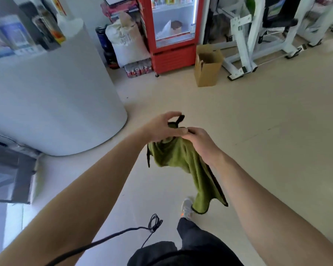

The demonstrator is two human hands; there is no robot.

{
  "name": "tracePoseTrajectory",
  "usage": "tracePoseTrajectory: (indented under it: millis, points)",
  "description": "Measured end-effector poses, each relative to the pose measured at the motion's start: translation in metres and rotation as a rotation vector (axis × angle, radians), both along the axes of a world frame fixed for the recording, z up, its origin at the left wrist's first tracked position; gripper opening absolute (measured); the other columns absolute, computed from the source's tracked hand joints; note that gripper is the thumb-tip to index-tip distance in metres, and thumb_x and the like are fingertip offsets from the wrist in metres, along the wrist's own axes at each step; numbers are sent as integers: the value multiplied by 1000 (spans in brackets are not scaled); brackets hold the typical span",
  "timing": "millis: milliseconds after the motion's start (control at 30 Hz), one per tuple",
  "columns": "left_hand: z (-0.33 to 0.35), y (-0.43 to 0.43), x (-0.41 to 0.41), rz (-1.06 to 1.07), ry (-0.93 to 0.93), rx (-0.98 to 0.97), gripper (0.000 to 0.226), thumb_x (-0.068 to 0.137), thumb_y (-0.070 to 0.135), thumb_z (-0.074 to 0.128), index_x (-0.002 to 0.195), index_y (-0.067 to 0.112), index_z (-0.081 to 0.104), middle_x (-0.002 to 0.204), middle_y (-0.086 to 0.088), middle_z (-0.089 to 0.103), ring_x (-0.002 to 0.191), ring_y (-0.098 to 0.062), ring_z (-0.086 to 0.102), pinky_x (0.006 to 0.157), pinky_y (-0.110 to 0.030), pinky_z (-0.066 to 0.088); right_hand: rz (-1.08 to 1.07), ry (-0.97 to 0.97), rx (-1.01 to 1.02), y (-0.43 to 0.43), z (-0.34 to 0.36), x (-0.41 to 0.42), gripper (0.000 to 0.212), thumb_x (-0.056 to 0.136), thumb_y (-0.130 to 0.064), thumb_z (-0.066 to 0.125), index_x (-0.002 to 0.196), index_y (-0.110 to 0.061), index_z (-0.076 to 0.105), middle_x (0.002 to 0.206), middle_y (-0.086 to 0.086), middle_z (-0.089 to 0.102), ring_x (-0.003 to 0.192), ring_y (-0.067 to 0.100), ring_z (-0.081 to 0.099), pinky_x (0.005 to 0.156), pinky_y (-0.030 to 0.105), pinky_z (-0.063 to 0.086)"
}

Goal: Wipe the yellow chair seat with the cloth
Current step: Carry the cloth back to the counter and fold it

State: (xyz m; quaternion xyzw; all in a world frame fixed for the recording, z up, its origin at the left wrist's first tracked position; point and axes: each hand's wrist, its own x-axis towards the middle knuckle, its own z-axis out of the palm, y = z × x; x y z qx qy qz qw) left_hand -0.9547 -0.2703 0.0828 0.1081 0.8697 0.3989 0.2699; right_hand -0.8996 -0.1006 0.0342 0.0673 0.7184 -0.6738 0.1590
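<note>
In the head view, the left hand (162,126) and right hand (199,143) meet in mid-air, each pinching the top edge of the green cloth (183,162), which hangs loose over the pale floor (258,121) well clear of the red drinks fridge (173,33). No yellow chair shows here. The step looks like readying the cloth: I would fold it into a flat pad so the trailing corner near the shoe (186,208) cannot drag.

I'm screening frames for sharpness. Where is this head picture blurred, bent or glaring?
Head view: motion blur smears the shelf items at upper left; the wide lens bows the white counter; the red fridge glows brightly inside; both hands, left hand and right hand, and the green cloth are fairly sharp.
</note>
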Motion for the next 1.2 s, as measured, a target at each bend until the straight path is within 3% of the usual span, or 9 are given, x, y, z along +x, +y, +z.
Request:
tracePoseTrajectory:
  millis: [100,267,433,667,800,933,1067,1133,1200]
  points:
    - [-1,-8,-51,-29,-251,159,61,81,67,64,118,19,70,113,-1,74,106,-20,70,101,-40,51,190,-62,-71,7,32,-77,23,98,-15,56,107,-10,76,105,10,77,100,25,73,91,35,58]
    - [33,-19,-153,-37,-114,20,29,84,46,74,79,18,75,79,-2,75,74,-18,71,73,-33,55,352,-137,-29,23,23,-179,22,88,-22,75,98,-2,73,95,15,75,86,28,70,83,37,56]
    - [45,-48,-262,331,-134,572,19,81,22,70,83,3,68,84,-17,71,77,-30,69,80,-40,58,364,-157,173,24,-24,-271,19,81,-20,83,99,-19,77,91,-3,78,81,10,70,84,27,50]
    - [55,-115,-435,607,-211,869,23,90,28,62,94,6,68,91,-14,73,84,-28,72,76,-39,60,149,-220,219,11,-59,-443,21,88,-16,76,108,-14,70,97,7,73,79,17,67,79,33,54]
    - [53,-149,-520,710,-235,711,26,94,31,64,100,6,69,98,-15,76,88,-29,74,74,-38,61,-6,-245,93,-1,-51,-534,14,90,-11,73,103,-5,69,91,11,68,71,20,66,69,31,56]
    - [29,-167,-597,722,-55,259,30,86,42,74,106,20,74,96,-5,74,87,-22,71,78,-32,57,-109,-193,-110,-22,-27,-623,10,93,-11,68,101,-5,66,86,6,63,66,16,56,72,32,52]
    - [-4,-177,-670,788,237,-75,37,95,27,62,130,14,62,95,5,74,80,-6,64,64,-16,44,-70,-145,-248,-53,-8,-725,6,96,-8,61,98,-10,66,89,6,67,77,20,61,81,38,51]
    - [-13,-180,-706,834,261,-140,39,98,22,55,135,11,53,92,8,72,79,-11,65,60,-20,46,13,-142,-267,-71,-4,-777,8,95,-4,61,96,-9,67,91,8,68,80,21,65,78,33,55]
    - [-20,-180,-742,881,261,-163,43,98,24,55,139,15,46,94,12,62,86,-15,60,71,-28,49,120,-190,-286,-87,-3,-826,7,94,-5,61,93,-8,68,87,9,66,77,22,66,72,31,56]
